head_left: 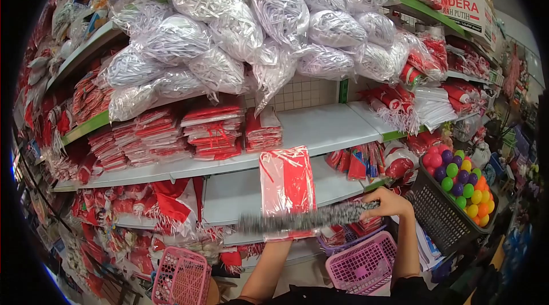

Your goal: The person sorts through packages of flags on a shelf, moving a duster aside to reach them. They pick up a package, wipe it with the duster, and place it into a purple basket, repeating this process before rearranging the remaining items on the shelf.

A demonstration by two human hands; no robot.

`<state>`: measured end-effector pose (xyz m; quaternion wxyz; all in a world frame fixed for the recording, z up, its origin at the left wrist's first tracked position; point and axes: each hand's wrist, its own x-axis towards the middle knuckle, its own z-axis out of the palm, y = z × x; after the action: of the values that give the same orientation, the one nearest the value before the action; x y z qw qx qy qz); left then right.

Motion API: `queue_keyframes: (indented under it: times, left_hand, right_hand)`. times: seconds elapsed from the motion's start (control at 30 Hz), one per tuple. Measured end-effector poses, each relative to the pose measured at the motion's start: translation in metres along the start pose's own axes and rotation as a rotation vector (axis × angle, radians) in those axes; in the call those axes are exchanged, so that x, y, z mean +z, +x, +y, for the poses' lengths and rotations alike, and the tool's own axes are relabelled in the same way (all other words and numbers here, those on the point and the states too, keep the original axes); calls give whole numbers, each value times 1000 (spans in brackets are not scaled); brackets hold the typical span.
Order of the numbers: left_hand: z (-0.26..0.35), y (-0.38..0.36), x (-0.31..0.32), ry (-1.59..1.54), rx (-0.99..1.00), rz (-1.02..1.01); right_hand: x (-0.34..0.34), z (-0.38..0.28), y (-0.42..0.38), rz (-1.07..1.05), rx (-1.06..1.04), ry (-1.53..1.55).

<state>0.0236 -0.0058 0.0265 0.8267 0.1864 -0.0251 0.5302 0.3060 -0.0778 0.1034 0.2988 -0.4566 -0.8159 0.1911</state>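
My right hand is closed round the end of a grey duster, which is blurred by motion. The duster stretches leftward across the lower part of a plastic-wrapped red and white flag packet. From below, my left hand holds up that packet in front of the shelves; its fingers are hidden behind the packet and only the part near the wrist shows.
Stacks of red and white packets lie on the middle shelf. Clear bags of white strips fill the shelf above. Pink baskets stand low on both sides. At right is a dark crate with colourful balls.
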Motion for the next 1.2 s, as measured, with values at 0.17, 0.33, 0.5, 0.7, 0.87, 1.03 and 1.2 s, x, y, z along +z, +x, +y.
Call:
queue_keyframes:
  times: [0.17, 0.33, 0.5, 0.7, 0.87, 1.03, 1.2]
  left_hand:
    - [1, -6, 1, -9, -15, 0]
    - [3, -7, 4, -5, -25, -7]
    - [5, -10, 5, -16, -33, -10]
    - [7, -8, 6, -16, -49, -14]
    - [8, -7, 4, -15, -55, -20]
    - [7, -7, 5, -6, -51, -20]
    - [0, 4, -3, 95, -33, 29]
  right_hand:
    - [0, -15, 1, 291, 160, -18]
    - [12, -14, -8, 224, 81, -125]
    - [14, -25, -7, 36, 131, -103]
    - [18, -15, -5, 147, 66, -21]
    - [22, -13, 0, 255, 253, -157]
    - [41, -8, -1, -88, 119, 34]
    - [102, -1, 27, 640, 332, 356]
